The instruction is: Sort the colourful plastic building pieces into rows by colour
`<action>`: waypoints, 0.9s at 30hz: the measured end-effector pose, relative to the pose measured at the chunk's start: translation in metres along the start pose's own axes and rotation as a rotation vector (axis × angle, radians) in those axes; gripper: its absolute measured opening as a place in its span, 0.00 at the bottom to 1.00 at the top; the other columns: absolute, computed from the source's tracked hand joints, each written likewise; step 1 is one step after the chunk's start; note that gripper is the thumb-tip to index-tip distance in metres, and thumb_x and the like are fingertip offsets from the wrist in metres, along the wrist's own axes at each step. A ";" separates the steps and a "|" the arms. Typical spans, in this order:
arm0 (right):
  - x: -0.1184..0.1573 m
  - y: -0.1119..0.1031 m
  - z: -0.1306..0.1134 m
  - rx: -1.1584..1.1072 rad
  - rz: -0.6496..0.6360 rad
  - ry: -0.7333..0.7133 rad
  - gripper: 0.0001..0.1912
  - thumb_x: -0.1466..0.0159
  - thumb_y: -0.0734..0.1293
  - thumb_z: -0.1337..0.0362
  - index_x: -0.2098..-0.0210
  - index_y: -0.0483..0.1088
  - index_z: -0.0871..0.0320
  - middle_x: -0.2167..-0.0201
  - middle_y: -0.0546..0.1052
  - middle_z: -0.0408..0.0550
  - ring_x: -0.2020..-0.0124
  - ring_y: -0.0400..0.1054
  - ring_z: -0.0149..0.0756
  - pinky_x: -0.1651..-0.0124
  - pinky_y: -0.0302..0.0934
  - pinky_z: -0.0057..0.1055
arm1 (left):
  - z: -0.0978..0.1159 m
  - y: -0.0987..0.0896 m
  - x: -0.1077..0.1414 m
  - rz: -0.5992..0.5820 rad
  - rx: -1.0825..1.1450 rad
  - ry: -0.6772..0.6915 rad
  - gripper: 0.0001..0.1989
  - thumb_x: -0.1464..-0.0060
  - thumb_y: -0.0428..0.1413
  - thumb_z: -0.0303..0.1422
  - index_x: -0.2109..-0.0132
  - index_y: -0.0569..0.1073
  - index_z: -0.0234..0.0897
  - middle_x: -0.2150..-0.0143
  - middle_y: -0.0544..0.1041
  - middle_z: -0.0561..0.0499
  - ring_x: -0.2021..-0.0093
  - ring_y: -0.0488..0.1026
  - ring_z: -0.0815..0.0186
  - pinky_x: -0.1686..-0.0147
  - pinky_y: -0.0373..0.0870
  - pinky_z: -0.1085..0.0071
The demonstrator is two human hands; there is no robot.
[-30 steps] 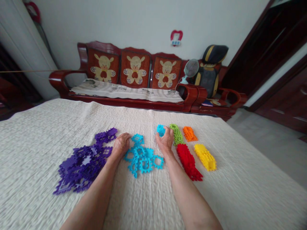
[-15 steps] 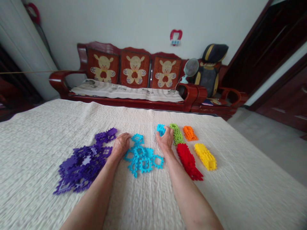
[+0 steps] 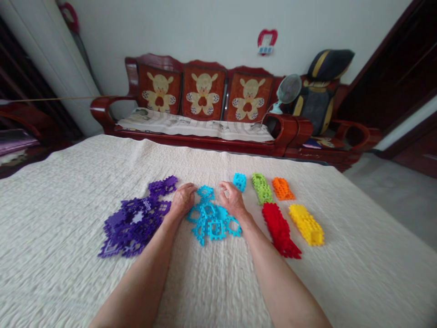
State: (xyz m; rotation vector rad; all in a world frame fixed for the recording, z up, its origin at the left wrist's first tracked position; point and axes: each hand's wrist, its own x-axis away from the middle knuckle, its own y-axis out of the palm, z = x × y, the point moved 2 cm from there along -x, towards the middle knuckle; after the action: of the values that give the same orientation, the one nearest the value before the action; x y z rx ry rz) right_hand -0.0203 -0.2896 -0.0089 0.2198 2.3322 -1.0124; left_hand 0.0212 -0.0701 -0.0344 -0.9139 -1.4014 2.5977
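My left hand [image 3: 183, 199] rests on the cloth between the purple and the blue pieces, its fingers loosely bent and nothing visible in them. Just beside its fingertips is the top piece of a loose heap of light-blue interlocking plastic tiles [image 3: 215, 230], several with open frames. My right hand [image 3: 232, 199] hovers at the heap's upper right edge, thumb and fingers apart, holding nothing. Past its fingers stands a small light-blue stack of tiles [image 3: 239, 181], apart from the heap. To the left of my left hand spreads a pile of purple tiles [image 3: 133, 228].
Right of my right arm lie grouped tiles: green [image 3: 262, 188], orange [image 3: 283, 189], red [image 3: 279, 231] and yellow [image 3: 306, 224]. A cream quilted cloth [image 3: 211, 291] covers the table. Beyond its far edge stand a wooden sofa [image 3: 205, 141] and a small fan [image 3: 289, 89].
My right hand has let go of the small light-blue stack and drawn back left toward the blue heap. My left hand stays in nearly the same place. The camera view has shifted slightly.
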 end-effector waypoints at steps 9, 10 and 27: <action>0.002 0.011 -0.007 0.000 -0.211 -0.036 0.20 0.42 0.66 0.67 0.49 0.72 0.57 0.51 0.76 0.51 0.47 0.68 0.40 0.41 0.60 0.39 | 0.007 -0.004 0.002 -0.070 -0.015 0.019 0.20 0.46 0.47 0.26 0.54 0.81 0.41 0.46 0.76 0.47 0.45 0.72 0.61 0.41 0.67 0.60; 0.002 0.010 -0.006 0.001 -0.213 -0.034 0.20 0.42 0.66 0.68 0.50 0.72 0.56 0.52 0.76 0.51 0.49 0.68 0.39 0.42 0.60 0.38 | 0.007 -0.005 0.002 -0.079 -0.010 0.017 0.20 0.46 0.47 0.26 0.54 0.80 0.42 0.46 0.76 0.47 0.44 0.71 0.60 0.41 0.67 0.59; 0.001 -0.014 0.011 0.047 0.038 0.262 0.18 0.33 0.55 0.61 0.53 0.73 0.58 0.60 0.79 0.51 0.58 0.73 0.39 0.51 0.65 0.34 | -0.006 0.004 0.002 -0.029 0.069 0.052 0.19 0.45 0.46 0.26 0.54 0.79 0.37 0.48 0.78 0.46 0.46 0.74 0.62 0.41 0.68 0.60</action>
State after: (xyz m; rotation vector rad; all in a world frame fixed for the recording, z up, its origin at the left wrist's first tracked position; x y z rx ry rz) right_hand -0.0210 -0.3077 -0.0068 0.4370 2.5278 -1.0751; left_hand 0.0230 -0.0673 -0.0405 -0.9379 -1.2944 2.5644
